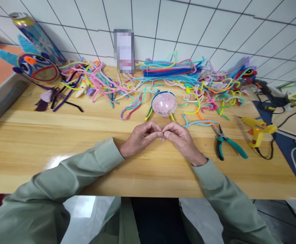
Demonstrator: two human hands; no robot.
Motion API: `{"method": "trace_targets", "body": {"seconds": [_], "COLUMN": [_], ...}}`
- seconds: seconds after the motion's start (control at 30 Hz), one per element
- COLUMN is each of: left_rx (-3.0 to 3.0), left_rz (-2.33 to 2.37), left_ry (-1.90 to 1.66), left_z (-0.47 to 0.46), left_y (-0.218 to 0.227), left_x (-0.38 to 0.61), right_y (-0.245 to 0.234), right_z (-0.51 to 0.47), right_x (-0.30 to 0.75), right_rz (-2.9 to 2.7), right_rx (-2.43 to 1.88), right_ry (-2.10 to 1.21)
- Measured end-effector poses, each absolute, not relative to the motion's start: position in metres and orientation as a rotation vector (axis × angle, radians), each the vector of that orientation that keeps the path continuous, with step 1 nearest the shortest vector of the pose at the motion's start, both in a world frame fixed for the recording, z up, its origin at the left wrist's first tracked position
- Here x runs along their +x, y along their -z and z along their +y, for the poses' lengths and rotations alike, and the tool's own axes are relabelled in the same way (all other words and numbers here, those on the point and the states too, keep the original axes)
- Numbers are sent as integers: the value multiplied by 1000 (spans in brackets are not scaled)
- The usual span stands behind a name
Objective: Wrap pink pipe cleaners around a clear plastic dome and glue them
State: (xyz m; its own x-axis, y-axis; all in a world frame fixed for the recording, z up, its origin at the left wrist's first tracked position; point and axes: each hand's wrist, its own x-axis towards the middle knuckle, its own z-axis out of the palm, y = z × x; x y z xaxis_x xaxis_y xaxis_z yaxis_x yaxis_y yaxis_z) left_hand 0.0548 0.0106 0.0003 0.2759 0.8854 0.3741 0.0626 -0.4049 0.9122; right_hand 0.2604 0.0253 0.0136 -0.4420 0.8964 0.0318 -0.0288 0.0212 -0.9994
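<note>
My left hand (144, 137) and my right hand (180, 137) meet fingertip to fingertip over the middle of the wooden table. Both are closed in a pinch; a tiny bluish bit shows under the fingers, too small to name. Just beyond them rests a clear round plastic ball (164, 103) with a dark blue pipe cleaner along its top. Yellow and dark green pipe-cleaner pieces (148, 114) stick out at its lower sides. Left of the ball lies a bent teal and pink pipe cleaner (132, 107). Light blue pipe cleaners (200, 123) lie to the right.
Teal-handled pliers (224, 142) and a yellow glue gun (258, 130) lie at right. Along the back are a pipe-cleaner bundle (172, 70), loose pipe cleaners (100, 81) and a phone (124, 51) against the tiled wall. A decorated blue figure (37, 67) and a can (37, 37) stand at left.
</note>
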Motion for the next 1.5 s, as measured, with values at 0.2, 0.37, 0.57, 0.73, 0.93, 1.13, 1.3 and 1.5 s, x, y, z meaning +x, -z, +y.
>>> {"method": "trace_targets", "body": {"seconds": [0.2, 0.37, 0.57, 0.73, 0.93, 1.13, 1.3, 1.5], "left_rx": [1923, 2010, 1988, 1961, 1962, 1968, 1991, 2007], "left_rz": [958, 940, 936, 957, 897, 901, 896, 901], "left_ry": [-1268, -1274, -1266, -1218, -1195, -1191, -1174, -1174], "left_z": [13, 11, 11, 11, 11, 11, 10, 9], "left_y": [6, 6, 8, 10, 8, 7, 6, 6], "left_x": [48, 48, 49, 48, 47, 48, 47, 48], "right_y": [-21, -23, -30, -33, -33, -35, -33, -25], "right_z": [22, 23, 26, 26, 25, 25, 25, 26], "right_x": [260, 263, 272, 275, 275, 278, 276, 274], "right_rz": [-1687, -1926, -2090, -2154, -2207, -2287, -2309, -2282], "right_rx": [-967, -973, -912, -858, -808, -772, -746, -740], "right_ry": [-1377, -1015, -900, -769, -692, -581, -548, -529]}}
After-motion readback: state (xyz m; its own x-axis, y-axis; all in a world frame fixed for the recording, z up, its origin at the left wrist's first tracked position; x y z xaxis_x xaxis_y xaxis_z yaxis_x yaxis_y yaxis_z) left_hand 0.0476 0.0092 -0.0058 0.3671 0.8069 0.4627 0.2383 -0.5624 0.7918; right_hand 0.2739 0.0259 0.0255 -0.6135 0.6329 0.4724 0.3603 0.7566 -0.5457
